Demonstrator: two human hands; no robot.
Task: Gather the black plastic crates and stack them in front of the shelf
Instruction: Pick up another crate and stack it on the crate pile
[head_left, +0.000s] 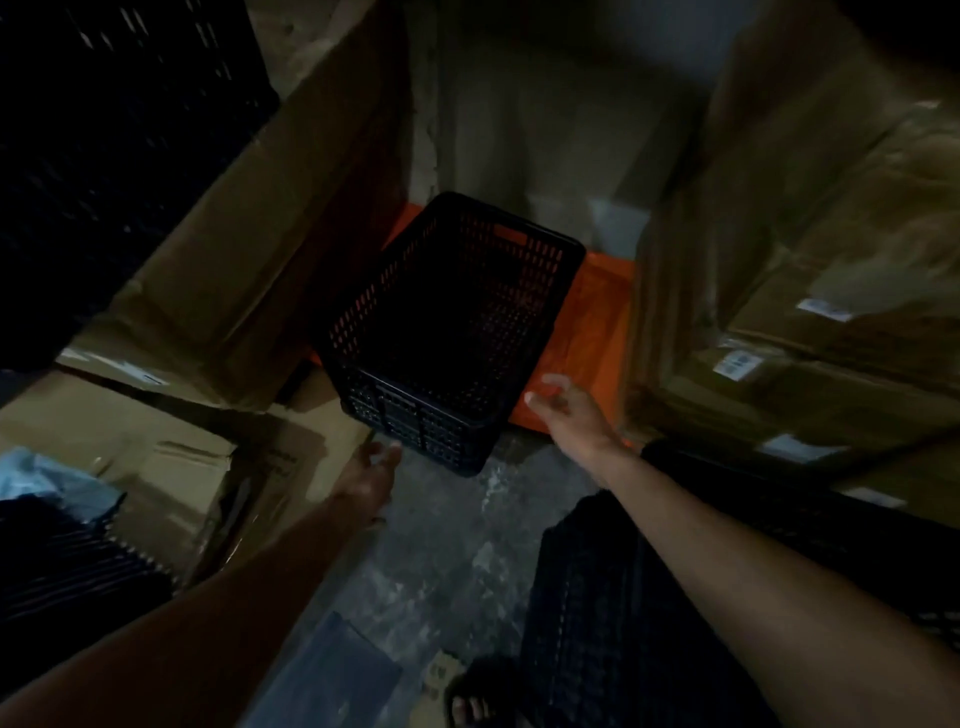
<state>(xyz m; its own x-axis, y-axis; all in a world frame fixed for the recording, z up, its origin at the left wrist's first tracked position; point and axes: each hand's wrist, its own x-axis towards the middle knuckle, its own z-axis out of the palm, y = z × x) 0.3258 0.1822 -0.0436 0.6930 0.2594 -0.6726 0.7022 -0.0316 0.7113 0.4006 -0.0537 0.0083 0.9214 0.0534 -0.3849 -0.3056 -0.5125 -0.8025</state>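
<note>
An empty black perforated crate (447, 322) is seen on an orange sheet (582, 332) between cardboard boxes (249, 249). The left hand (371, 467) and right hand (563, 410) are spread open beside its near corners, nothing held.

Motion-blurred fingers (551, 387) of the right hand (571, 415); left-edge dark crates (104, 156) cut off.

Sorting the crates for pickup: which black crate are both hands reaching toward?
The open black crate sitting on the orange sheet, between the cardboard boxes; the other dark crates lie at the frame edges.
</note>
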